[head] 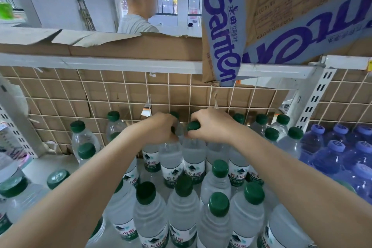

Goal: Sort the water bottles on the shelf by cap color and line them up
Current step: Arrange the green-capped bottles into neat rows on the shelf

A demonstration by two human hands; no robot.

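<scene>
At the centre of the frame, the left hand [161, 127] and the right hand [211, 125] each curl their fingers round the neck of a green-capped bottle [193, 153] in the back row on the shelf [50, 162]. More green-capped bottles [150, 213] crowd the foreground; blue-capped bottles [334, 155] stand at right.

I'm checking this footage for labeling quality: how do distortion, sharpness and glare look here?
Head view: wide-angle bending bows the shelf rail and stretches the forearms at the edges; both hands, left hand and right hand, and the green-capped bottles are fairly sharp; the background person's face is blurred; ceiling lights glare mildly.
</scene>
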